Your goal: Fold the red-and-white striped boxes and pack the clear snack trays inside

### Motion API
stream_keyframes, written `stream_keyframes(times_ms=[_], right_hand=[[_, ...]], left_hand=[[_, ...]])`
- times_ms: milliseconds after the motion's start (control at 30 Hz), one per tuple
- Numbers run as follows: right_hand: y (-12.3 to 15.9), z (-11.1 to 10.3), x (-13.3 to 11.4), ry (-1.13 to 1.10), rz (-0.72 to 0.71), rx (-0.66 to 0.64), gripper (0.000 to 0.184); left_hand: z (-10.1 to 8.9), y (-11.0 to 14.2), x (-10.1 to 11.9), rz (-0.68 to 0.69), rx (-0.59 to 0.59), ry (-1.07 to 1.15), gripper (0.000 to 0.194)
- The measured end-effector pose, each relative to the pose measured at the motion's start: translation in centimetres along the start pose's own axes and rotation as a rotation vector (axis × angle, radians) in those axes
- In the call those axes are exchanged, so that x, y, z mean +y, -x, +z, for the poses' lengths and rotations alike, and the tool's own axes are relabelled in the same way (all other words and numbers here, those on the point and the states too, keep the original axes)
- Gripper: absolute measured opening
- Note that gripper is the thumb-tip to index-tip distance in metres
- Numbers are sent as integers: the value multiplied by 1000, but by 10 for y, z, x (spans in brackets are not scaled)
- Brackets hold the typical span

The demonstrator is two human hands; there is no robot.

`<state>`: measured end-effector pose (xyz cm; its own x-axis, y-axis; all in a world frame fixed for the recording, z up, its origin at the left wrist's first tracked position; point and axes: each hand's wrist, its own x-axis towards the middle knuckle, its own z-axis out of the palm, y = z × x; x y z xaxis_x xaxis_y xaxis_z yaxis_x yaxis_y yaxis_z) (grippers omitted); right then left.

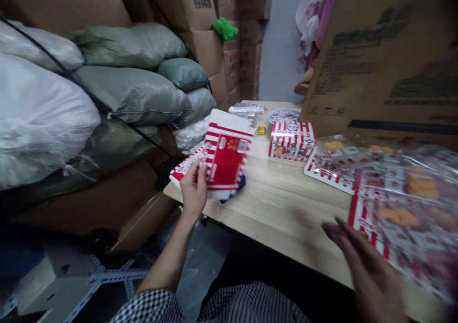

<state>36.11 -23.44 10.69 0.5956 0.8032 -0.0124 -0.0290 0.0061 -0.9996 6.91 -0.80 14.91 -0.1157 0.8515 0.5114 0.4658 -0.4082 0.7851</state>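
Apparently I am at the handling stage with a red-and-white striped carton (231, 163), which looks flat rather than built up into a box. My left hand (194, 188) has it pinched at its near left side, thumb on the printed face and fingers curled behind, so that grip is closed. The carton sits tilted above the near left corner of the table (275, 194), its white flap pointing towards the far edge. More striped card (183, 170) shows to its left, though I cannot tell whether that is part of the same piece. A dark blue thing (242, 183) peeks out from under the carton's near right corner.

My right hand (372, 270) is blurred, its fingers stretched out, and I see nothing in it. It is at the near edge towards the right, well apart from the carton and just beside the clear-wrapped packs (404, 213); I cannot tell whether it touches them. Past the middle, towards the far edge, a built-up striped box (291, 140) stands on the surface.

As I judge it, opening the carton out calls for the right hand to come across to its free side while the left keeps its pinch.
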Motion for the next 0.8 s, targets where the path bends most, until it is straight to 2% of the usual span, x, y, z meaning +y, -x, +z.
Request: stream_keyframes(times_ms=[33,67,133,200,267,333,400,500,600,700,800], right_hand=[[-6,13,0,-25,-5,-5,57],[-11,25,1,-110,-6,-70,65],[-20,44,5,-263,41,-125,66],[-23,51,14,-323,162,-18,58],[-20,48,23,-360,286,138,56],[-14,39,29,-399,348,238,58],[-11,30,32,-436,332,247,57],[-13,21,33,-449,258,236,53],[-18,18,32,-408,253,250,50],[-19,16,31,-396,292,198,48],[-17,12,27,-470,309,113,50]], left_hand=[[10,17,13,-65,-83,184,42],[21,35,23,-154,-205,332,44],[44,72,40,-328,-431,519,45],[65,105,50,-421,-575,587,41],[80,127,57,-434,-665,589,42],[90,141,65,-416,-743,564,53],[96,149,73,-412,-833,559,62],[102,155,84,-438,-967,636,60],[106,161,86,-469,-1050,655,46],[110,164,78,-526,-1014,610,38],[110,163,67,-623,-962,646,39]])
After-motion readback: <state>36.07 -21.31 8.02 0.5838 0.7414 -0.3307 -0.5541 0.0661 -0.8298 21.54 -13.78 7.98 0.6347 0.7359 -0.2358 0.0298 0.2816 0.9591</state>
